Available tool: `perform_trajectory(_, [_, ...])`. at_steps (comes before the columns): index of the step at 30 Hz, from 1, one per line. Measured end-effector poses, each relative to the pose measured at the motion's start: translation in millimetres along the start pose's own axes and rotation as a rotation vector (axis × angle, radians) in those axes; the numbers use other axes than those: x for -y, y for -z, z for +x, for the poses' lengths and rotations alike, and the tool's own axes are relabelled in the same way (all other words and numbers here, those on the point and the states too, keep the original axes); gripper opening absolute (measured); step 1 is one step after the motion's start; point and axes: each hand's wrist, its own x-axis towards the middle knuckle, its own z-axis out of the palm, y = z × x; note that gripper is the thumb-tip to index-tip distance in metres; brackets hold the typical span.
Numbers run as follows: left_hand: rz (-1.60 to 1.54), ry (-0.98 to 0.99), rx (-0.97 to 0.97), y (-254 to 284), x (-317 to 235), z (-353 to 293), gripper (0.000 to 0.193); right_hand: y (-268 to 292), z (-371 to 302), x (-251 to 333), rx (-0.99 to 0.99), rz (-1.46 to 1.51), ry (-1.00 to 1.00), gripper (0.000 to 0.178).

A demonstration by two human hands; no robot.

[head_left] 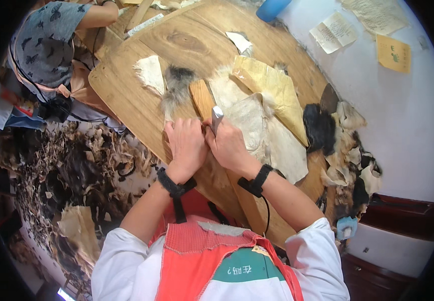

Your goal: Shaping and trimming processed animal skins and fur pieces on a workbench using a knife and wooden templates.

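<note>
My left hand [186,143] is closed, fingers bent, at the lower end of a grey-and-white fur piece [177,88] lying on the wooden table [141,113]. Right beside it, almost touching, my right hand [229,145] grips a flat silver metal tool [217,115] whose end sticks up above the fist. The tool's lower part is hidden by my hands. Just beyond both hands lies a wooden block [202,99]. Pale hide pieces [249,123] spread to the right of my right hand.
A yellowish sheet [277,93] lies over the hides. Dark fur scraps [320,128] pile along the wall on the right. Many hide scraps [81,170] cover the floor at left. Another person [46,45] is at the table's far left. A blue container [272,9] stands at the back.
</note>
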Motion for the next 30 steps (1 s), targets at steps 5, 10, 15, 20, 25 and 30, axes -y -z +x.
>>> perform_trajectory(5, [0.0, -0.057, -0.021, -2.1, 1.5, 5.5, 0.009, -5.0, 5.6, -8.3, -0.011, -0.042, 0.019, 0.014])
perform_trajectory(10, [0.031, -0.078, 0.004, -3.0, 1.3, 5.8, 0.008, -7.7, 12.0, -12.4, -0.056, -0.006, 0.009, 0.015])
perform_trajectory(15, [-0.007, -0.083, -0.02, 3.1, 1.3, 3.5, 0.01, 1.5, -9.6, -10.5, -0.046, 0.045, 0.031, 0.016])
perform_trajectory(20, [-0.299, -0.143, -0.111, 35.1, -12.3, -8.1, 0.011, 26.4, -69.0, 4.5, 0.086, 0.077, -0.136, 0.012])
perform_trajectory(25, [-0.446, -0.17, -0.168, 74.9, -27.8, -32.4, 0.015, 49.7, -114.9, 13.2, 0.138, 0.14, -0.131, 0.008])
perform_trajectory(30, [-0.773, 0.099, -0.312, 111.3, -27.0, -53.1, 0.005, 55.2, -131.8, 13.3, 0.164, 0.168, -0.11, 0.008])
